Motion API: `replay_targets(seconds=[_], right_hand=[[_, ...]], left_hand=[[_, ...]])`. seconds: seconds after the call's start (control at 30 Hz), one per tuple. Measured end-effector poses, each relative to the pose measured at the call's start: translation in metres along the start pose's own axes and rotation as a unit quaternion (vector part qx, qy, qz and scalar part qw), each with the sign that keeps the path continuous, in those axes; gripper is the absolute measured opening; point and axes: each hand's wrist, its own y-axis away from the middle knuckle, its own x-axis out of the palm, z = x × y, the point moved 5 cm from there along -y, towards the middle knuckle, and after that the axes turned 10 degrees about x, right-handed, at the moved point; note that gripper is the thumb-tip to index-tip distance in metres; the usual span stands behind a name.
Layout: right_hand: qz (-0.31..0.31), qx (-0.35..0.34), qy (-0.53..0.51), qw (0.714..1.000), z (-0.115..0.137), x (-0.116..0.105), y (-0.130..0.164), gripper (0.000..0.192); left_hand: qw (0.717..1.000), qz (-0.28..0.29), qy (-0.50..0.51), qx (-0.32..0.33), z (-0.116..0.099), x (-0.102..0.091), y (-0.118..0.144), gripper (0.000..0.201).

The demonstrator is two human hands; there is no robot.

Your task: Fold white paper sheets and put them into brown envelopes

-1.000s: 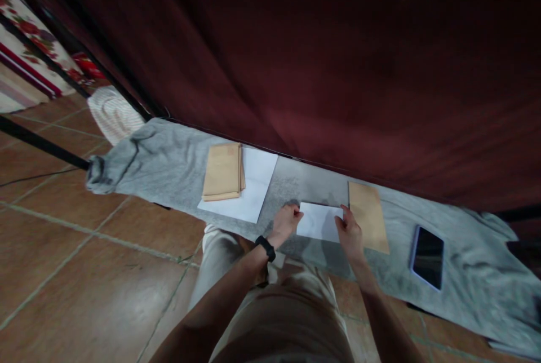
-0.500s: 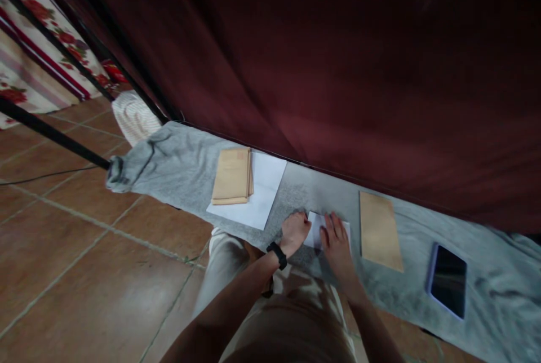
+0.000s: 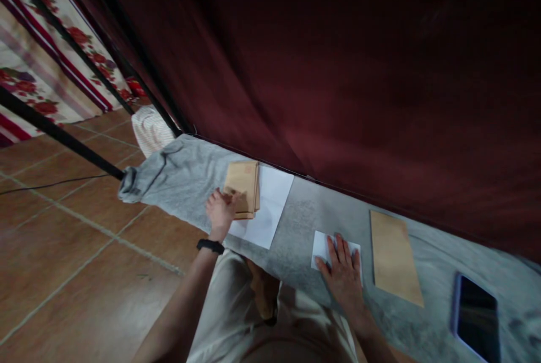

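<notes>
Head view, right hand (image 3: 344,275): lower centre-right of the frame, fingers spread and pressed flat on the folded white paper (image 3: 323,246); not clamped on it, palm down.
Head view, folded white paper: on the grey cloth (image 3: 304,213), just left of the single brown envelope (image 3: 395,257); only its left part and upper edge visible past the fingers; long axis roughly left to right across the frame, tilted slightly down toward the right.
Head view, left hand (image 3: 220,211): centre-left, wrist bearing a black band (image 3: 210,246); fingers curled on the near edge of the stack of brown envelopes (image 3: 243,181); closure around the stack unclear.
Head view, stack of brown envelopes: on a white sheet (image 3: 266,205), long axis running from the near edge up toward the dark red curtain (image 3: 338,58).
Head view, single brown envelope: right of centre, flat on the cloth, long axis slanting from upper left to lower right.
Head view, phone (image 3: 477,318): lower right corner, screen dark, well apart from both hands.
Head view, floor (image 3: 63,250): brown tiles, lower left.
</notes>
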Motion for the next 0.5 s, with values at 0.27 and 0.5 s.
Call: replay_targets(seconds=[0.27, 0.5], right_hand=[[-0.002, -0.005, -0.004, 1.000, 0.000, -0.001, 0.000, 0.066], [0.006, -0.004, 0.009, 1.000, 0.001, -0.003, -0.001, 0.063]], left_hand=[[0.998, 0.039, 0.047, -0.022, 0.049, 0.021, -0.016, 0.032], [0.990, 0.045, 0.127, -0.045, 0.056, 0.020, -0.026, 0.022]])
